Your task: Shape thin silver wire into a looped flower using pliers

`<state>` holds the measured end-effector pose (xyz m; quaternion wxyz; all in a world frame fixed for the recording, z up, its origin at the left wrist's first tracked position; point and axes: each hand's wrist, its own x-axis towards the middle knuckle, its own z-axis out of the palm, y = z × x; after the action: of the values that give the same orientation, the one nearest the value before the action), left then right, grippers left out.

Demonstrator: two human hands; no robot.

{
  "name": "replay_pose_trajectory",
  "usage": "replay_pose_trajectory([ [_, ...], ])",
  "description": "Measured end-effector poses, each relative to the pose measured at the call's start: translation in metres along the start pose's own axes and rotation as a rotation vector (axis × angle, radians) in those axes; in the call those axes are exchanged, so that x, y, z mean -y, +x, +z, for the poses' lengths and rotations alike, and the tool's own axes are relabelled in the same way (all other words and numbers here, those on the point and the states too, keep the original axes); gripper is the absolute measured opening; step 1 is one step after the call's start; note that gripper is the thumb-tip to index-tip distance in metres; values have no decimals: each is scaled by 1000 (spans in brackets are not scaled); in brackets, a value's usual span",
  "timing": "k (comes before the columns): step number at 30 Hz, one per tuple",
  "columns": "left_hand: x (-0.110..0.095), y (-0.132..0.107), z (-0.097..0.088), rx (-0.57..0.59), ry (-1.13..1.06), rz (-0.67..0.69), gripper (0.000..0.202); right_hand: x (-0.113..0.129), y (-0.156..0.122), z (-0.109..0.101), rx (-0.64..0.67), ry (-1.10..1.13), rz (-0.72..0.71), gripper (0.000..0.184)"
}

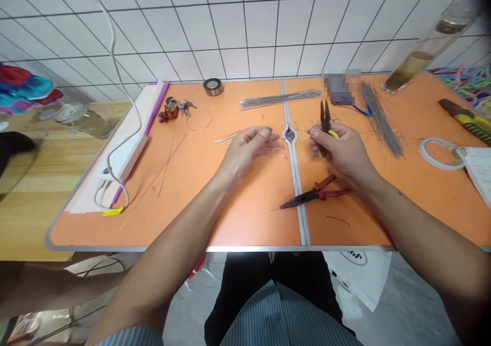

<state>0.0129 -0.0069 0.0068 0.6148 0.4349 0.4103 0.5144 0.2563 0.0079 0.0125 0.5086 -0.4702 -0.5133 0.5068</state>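
My right hand [343, 151] is closed around needle-nose pliers [326, 116] with yellow handles, their dark jaws pointing up and away from me. A thin, curled piece of wire [303, 129] reaches leftward from its thumb and fingertips. My left hand [251, 149] hovers over the orange table, left of the seam, with its fingers curled and the thumb close to them. Fine bent wire shows at those fingertips, apparently pinched there. Between my hands and me, red-handled needle-nose pliers [305, 198] lie across the seam.
Straight wires [280, 99] lie in a bundle at the back, with a darker bundle [379, 118] farther right. Keys [186, 106], a tape roll [213, 86] and a white power strip [125, 159] are left. A white ring [425, 154] and a glass bottle [408, 69] stand right.
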Motion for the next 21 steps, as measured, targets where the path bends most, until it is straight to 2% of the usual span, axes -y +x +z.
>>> replay_pose_trajectory([
  [4, 2, -4, 5, 63, -37, -63, 31, 1, -2, 3, -2, -16, 36, 31],
  [7, 5, -4, 5, 34, -85, -93, 36, 1, -3, 4, 1, -20, 50, 33],
  [10, 5, -3, 6, 25, -178, -178, 41, 1, -3, 4, 12, -45, 44, 34],
  [13, 4, -3, 7, 64, -286, -257, 33, 1, -4, 5, 27, -58, 23, 32],
  [17, 3, 0, 6, 48, -318, -243, 22, 1, -3, 5, 24, -80, 21, 32],
  [21, 7, 2, 4, -34, -307, -225, 20, 0, -3, 5, 18, -92, 21, 31],
])
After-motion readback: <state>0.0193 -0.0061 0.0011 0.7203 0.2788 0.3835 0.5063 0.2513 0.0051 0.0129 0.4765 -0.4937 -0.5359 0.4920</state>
